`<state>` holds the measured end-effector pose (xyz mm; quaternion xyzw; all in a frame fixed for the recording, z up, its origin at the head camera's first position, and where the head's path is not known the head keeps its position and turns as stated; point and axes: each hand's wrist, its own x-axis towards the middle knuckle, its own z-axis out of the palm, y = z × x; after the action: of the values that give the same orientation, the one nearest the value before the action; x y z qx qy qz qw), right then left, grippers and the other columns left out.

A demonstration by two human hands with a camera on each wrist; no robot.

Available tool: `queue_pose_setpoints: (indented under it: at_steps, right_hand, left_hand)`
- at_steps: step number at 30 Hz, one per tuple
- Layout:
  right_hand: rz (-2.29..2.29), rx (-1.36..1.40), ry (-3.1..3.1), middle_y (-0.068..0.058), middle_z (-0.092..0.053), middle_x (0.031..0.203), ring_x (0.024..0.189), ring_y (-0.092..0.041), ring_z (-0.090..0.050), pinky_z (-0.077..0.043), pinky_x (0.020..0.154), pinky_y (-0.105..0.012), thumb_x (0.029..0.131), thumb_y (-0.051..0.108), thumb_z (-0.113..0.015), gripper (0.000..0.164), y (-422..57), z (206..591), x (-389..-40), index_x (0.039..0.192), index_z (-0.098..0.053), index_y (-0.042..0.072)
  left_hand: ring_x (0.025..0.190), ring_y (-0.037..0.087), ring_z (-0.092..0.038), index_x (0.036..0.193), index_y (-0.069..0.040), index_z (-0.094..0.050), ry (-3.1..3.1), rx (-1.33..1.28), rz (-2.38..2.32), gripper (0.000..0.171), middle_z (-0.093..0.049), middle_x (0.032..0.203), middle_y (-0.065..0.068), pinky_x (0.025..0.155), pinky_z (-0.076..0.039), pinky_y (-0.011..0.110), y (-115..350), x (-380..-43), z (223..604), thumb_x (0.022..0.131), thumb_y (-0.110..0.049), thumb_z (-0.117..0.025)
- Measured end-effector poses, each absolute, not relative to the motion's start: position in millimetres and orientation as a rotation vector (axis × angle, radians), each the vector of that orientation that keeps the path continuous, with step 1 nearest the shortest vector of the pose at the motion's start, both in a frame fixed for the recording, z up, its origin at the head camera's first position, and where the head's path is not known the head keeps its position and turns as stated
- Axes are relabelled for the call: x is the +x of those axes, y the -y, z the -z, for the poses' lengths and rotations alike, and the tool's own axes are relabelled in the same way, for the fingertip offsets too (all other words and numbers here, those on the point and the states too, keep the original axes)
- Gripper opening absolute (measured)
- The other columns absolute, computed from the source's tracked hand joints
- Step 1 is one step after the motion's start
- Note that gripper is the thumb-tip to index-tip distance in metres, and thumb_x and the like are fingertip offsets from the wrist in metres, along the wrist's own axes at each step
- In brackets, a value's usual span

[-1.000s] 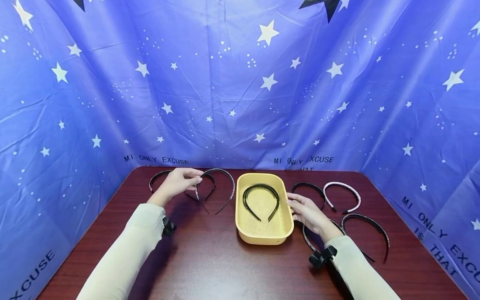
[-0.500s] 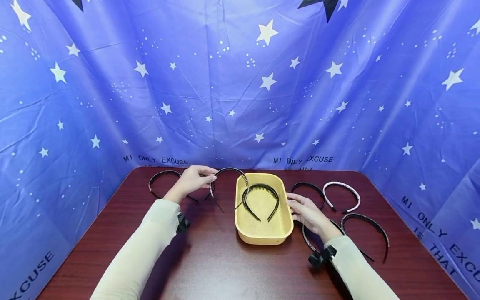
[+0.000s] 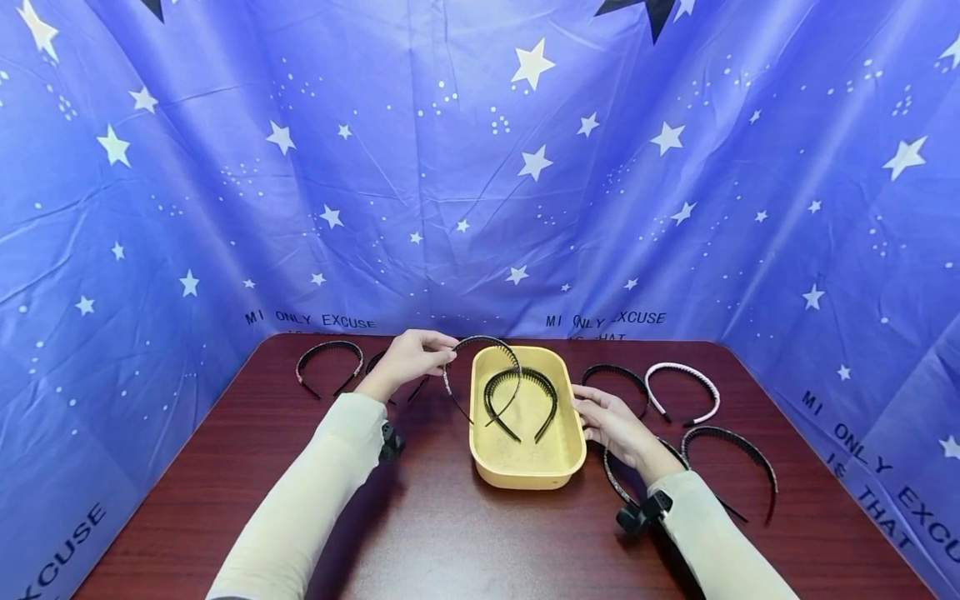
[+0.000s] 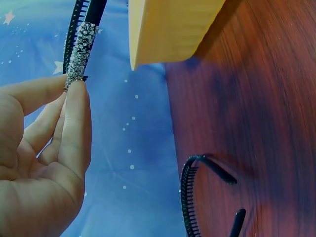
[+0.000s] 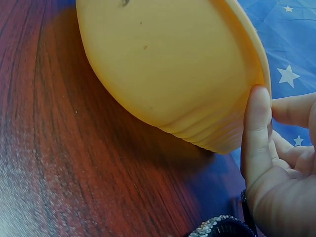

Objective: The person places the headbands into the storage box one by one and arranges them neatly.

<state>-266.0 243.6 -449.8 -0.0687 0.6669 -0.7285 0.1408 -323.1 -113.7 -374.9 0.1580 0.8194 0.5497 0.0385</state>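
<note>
The left grip (image 3: 411,360) pinches a glittery headband (image 4: 82,47) by one side, its arc extending to the right of the fingertips, partly over the yellow tray (image 3: 528,476). The right grip (image 3: 613,423) holds the tray's nearest edge; between both grips, a black headband (image 3: 523,374) lies inside.

The tray (image 3: 527,478) stands on the table (image 3: 435,525), one headband (image 3: 556,402) inside. Two headbands (image 3: 330,344) lie left of the tray, four headbands (image 3: 683,367) right. A held headband (image 3: 483,339) overhangs its left rim. Behind: a curtain (image 3: 442,183).
</note>
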Motion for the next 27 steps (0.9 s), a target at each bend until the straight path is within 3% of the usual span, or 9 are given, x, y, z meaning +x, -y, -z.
queue_pose_setpoints:
  at_steps: [4,11,17,27]
  right_hand:
    - [2.105,-0.192,-1.922,-0.005,-0.067,0.095,0.076,-0.009,-0.062,-0.054,0.062,-0.021,0.105,0.01,-0.05,0.055,-243.3,449.0,-265.3,0.152,-0.027,-0.007]
    - [2.102,-0.214,-1.932,-0.004,-0.067,0.097,0.077,-0.009,-0.062,-0.054,0.063,-0.021,0.105,0.011,-0.05,0.056,-244.1,448.7,-265.6,0.152,-0.026,-0.008]
    - [2.097,-0.22,-1.932,-0.004,-0.068,0.096,0.077,-0.009,-0.062,-0.054,0.063,-0.021,0.105,0.01,-0.049,0.056,-244.5,449.1,-264.7,0.152,-0.025,-0.009]
    - [2.104,-0.19,-1.93,-0.006,-0.068,0.099,0.079,-0.011,-0.063,-0.054,0.063,-0.022,0.105,0.01,-0.049,0.055,-242.9,447.6,-264.2,0.152,-0.027,-0.007]
  left_hand:
    - [0.083,0.02,-0.071,0.121,0.003,-0.069,-2.519,0.471,-1.679,0.03,-0.072,0.108,0.019,0.078,-0.061,0.039,106.9,-324.2,376.2,0.092,-0.006,-0.068]
    - [0.088,0.031,-0.072,0.12,0.006,-0.069,-2.51,0.455,-1.671,0.03,-0.072,0.104,0.017,0.077,-0.061,0.039,93.3,-327.1,377.1,0.091,-0.003,-0.067]
    - [0.082,0.02,-0.071,0.116,0.005,-0.071,-2.492,0.458,-1.668,0.027,-0.073,0.1,0.016,0.071,-0.062,0.033,80.9,-333.0,382.7,0.091,-0.002,-0.067]
    - [0.083,0.029,-0.073,0.114,0.006,-0.072,-2.481,0.464,-1.642,0.025,-0.071,0.104,0.025,0.069,-0.062,0.034,62.9,-337.0,387.0,0.09,-0.002,-0.068]
